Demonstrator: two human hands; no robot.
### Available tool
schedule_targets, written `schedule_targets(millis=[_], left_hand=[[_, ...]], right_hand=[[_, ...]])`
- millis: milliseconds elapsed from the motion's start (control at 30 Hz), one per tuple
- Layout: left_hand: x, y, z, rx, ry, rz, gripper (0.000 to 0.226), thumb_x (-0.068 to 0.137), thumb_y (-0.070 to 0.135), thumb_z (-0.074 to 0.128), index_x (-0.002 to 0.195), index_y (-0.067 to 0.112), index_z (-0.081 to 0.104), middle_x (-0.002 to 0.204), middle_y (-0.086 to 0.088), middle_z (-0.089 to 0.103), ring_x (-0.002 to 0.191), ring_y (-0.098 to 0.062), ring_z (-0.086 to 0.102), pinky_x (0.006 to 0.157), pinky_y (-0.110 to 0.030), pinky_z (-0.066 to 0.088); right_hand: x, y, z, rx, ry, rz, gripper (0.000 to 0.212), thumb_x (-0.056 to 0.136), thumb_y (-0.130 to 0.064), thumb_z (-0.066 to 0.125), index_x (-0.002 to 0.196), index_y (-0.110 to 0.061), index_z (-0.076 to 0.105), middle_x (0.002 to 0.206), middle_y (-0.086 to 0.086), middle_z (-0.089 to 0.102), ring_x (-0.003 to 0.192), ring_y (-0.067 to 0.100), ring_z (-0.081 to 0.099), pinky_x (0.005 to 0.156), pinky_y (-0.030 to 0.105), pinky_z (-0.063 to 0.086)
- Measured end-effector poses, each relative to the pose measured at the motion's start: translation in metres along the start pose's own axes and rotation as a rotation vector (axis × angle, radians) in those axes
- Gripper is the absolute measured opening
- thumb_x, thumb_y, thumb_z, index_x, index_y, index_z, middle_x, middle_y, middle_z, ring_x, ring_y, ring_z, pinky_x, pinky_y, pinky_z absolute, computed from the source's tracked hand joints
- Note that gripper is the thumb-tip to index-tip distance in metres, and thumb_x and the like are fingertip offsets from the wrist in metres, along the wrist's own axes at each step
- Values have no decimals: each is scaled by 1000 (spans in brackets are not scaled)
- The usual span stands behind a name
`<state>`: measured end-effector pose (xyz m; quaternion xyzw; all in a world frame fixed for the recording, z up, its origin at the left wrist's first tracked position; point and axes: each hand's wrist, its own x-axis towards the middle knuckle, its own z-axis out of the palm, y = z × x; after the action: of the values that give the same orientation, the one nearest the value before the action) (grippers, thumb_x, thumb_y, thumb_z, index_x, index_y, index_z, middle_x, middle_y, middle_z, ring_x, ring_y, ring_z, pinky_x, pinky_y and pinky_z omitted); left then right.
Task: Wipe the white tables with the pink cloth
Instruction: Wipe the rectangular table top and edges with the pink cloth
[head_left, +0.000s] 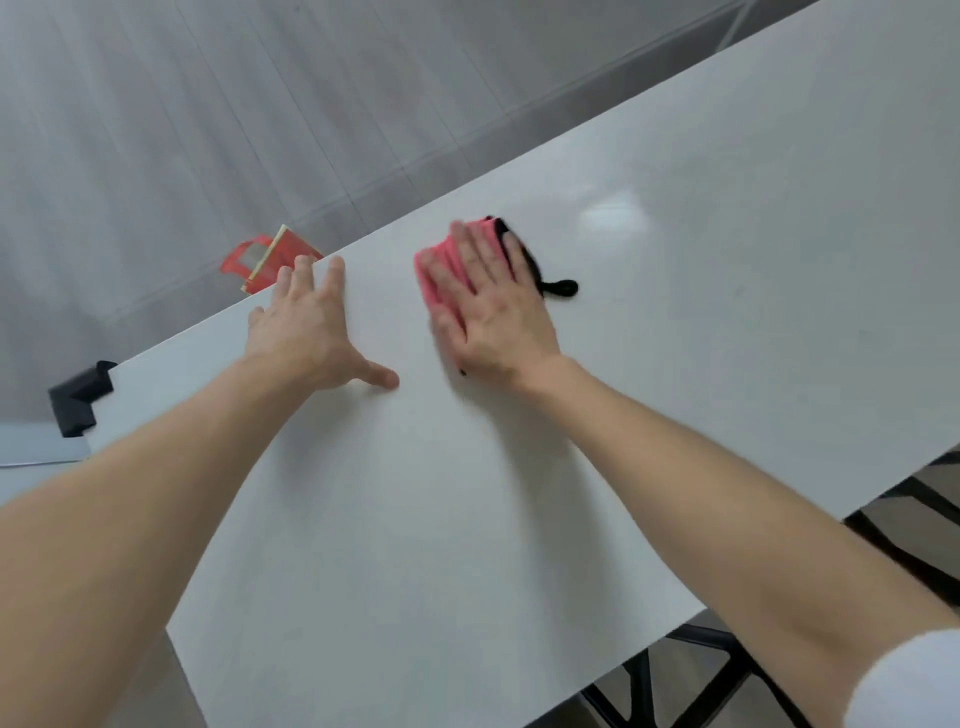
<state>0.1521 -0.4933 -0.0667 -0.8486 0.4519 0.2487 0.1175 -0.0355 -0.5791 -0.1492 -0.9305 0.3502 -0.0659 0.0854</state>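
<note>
Office-like room; white table (519, 493); grey tiled floor (208, 130); black chair legs (909, 525)

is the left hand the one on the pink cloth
No, the right hand lies flat on the pink cloth, while the left hand rests with fingers spread directly on the white table.

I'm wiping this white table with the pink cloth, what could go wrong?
The right hand presses flat on the pink cloth without gripping it, close to the far edge of the white table; a stroke might push it off, toward the red bag on the floor. The left hand leans at that edge, and could slip.
</note>
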Motion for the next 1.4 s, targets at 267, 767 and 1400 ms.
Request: schedule_targets(millis=[267,767,1400], left_hand=[[0,2,3,53,0,-15,170,44,81,95,171,22,0,182,-10,-1,168,-30,0,125,-59,35],[4,0,4,89,1,1,171,45,83,93,172,22,-4,181,-12,-3,168,-33,3,124,-61,37],[5,-1,6,98,0,5,171,47,84,92,172,22,-6,181,-12,-5,168,-31,1,126,-61,35]], right_hand=[[38,157,-38,-76,147,711,68,107,-53,16,171,-34,30,179,17,23,167,34,18,135,56,8],[78,130,-25,-67,172,705,68,107,-52,18,171,-32,31,178,15,25,166,34,19,135,53,9],[61,-25,11,17,-6,-125,62,110,-50,38,168,-32,40,178,9,29,167,29,21,135,53,14]])
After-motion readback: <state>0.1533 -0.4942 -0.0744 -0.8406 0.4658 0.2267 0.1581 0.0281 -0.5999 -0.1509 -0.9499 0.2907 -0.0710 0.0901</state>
